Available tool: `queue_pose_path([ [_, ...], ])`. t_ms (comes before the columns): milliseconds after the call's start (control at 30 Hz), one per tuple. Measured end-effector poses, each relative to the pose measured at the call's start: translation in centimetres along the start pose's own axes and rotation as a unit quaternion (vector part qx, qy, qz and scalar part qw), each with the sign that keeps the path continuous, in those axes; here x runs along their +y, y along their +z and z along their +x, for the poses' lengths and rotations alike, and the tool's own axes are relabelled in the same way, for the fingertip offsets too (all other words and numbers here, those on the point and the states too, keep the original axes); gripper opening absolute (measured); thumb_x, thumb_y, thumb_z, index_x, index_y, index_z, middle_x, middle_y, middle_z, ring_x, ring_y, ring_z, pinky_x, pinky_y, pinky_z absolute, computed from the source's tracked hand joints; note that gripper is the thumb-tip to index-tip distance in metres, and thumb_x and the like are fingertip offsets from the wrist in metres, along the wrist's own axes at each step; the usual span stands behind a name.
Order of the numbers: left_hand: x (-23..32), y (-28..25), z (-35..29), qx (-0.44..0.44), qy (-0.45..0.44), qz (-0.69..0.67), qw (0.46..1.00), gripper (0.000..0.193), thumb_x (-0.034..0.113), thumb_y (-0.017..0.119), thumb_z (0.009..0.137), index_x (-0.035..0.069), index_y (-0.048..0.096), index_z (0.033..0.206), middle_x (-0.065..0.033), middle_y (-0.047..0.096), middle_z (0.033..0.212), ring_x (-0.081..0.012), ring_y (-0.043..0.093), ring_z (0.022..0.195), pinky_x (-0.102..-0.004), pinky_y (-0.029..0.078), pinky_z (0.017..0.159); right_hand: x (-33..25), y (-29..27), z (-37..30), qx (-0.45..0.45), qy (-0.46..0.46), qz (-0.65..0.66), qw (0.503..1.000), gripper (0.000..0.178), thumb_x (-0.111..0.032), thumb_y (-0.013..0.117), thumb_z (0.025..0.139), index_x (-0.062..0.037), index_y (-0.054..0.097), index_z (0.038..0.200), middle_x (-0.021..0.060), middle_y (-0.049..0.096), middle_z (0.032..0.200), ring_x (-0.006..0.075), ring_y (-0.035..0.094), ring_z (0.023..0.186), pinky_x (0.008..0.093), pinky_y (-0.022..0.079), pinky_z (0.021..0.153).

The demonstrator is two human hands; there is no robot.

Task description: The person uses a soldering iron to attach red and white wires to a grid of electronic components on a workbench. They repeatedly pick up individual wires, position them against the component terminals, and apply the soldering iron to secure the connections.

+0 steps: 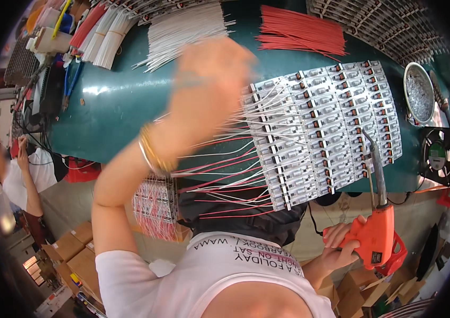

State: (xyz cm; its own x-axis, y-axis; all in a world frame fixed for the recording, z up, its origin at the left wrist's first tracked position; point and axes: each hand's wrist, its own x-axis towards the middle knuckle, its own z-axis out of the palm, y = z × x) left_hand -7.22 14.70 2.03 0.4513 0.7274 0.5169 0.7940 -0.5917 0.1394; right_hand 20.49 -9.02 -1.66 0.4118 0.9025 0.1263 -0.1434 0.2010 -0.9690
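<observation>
My left hand (211, 74), smeared by motion, is over the green table between a pile of white wires (182, 33) and the upper left corner of a panel of small circuit modules (323, 138). Its fingers cannot be made out. White and red wires (219, 183) stick out from the panel's left side toward me. Low on the right, my right hand (339, 245) is closed around the handle of an orange soldering gun (374, 236). The gun's long metal nozzle (378, 169) points up, its bent tip over the panel's right part.
Red wires (301, 31) lie at the back, near stacked module panels (384, 24). On the right are a metal bowl (419, 93) and a black fan (437, 156). Blue-handled pliers (71, 82) lie at left. Another person (29, 177) sits far left, beyond cardboard boxes (79, 259).
</observation>
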Motion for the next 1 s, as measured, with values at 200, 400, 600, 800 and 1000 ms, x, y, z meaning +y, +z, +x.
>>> queue_pose_path([
  [200, -9.7, 2.0, 0.6, -0.036, -0.055, 0.144, 0.987, 0.008, 0.016, 0.071, 0.083, 0.010, 0.071, 0.089, -0.0048, 0.068, 0.089, -0.0276, 0.059, 0.092, -0.0413, 0.040, 0.080, 0.0, -0.3, 0.2, -0.023, -0.018, -0.010, 1.000, 0.061, -0.039, 0.060, 0.099, 0.0075, 0.042, 0.134, 0.0006, 0.042, 0.053, 0.0106, 0.040, 0.041, 0.0249, 0.038, 0.042],
  [400, -9.9, 2.0, 0.7, 0.042, -0.018, 0.091, 0.995, 0.007, 0.014, 0.068, 0.087, 0.008, 0.068, 0.090, -0.0046, 0.069, 0.085, -0.0263, 0.062, 0.081, -0.0387, 0.043, 0.079, -0.2, -0.3, -0.6, -0.027, -0.018, -0.007, 0.999, 0.060, -0.039, 0.059, 0.099, 0.0063, 0.042, 0.135, 0.0011, 0.043, 0.053, 0.0113, 0.040, 0.041, 0.0265, 0.039, 0.043],
  [600, -7.6, -1.3, 3.9, -0.070, 0.028, 0.039, 0.996, 0.011, 0.013, 0.065, 0.089, 0.003, 0.064, 0.092, -0.0128, 0.067, 0.084, -0.0344, 0.064, 0.077, -0.0432, 0.049, 0.068, -0.3, -0.8, -0.7, -0.031, -0.017, -0.015, 0.999, 0.060, -0.040, 0.059, 0.099, 0.0060, 0.043, 0.135, 0.0004, 0.041, 0.052, 0.0113, 0.040, 0.041, 0.0269, 0.041, 0.043],
  [800, -3.2, -4.3, 7.2, -0.279, 0.109, 0.190, 0.935, 0.012, 0.013, 0.062, 0.087, 0.003, 0.067, 0.081, -0.0180, 0.067, 0.076, -0.0373, 0.066, 0.079, -0.0446, 0.052, 0.069, -0.1, -1.0, -1.4, -0.023, -0.016, 0.014, 1.000, 0.064, -0.039, 0.062, 0.097, 0.0071, 0.040, 0.136, 0.0012, 0.045, 0.053, 0.0121, 0.042, 0.041, 0.0281, 0.040, 0.046],
  [1000, -2.2, -1.4, 5.9, -0.282, 0.113, 0.165, 0.938, 0.010, 0.011, 0.066, 0.083, 0.001, 0.066, 0.082, -0.0206, 0.066, 0.073, -0.0353, 0.067, 0.069, -0.0424, 0.052, 0.061, -0.2, -1.5, -2.1, -0.014, -0.021, 0.022, 0.999, 0.066, -0.041, 0.062, 0.097, 0.0071, 0.040, 0.135, 0.0006, 0.045, 0.053, 0.0130, 0.042, 0.041, 0.0294, 0.041, 0.046],
])
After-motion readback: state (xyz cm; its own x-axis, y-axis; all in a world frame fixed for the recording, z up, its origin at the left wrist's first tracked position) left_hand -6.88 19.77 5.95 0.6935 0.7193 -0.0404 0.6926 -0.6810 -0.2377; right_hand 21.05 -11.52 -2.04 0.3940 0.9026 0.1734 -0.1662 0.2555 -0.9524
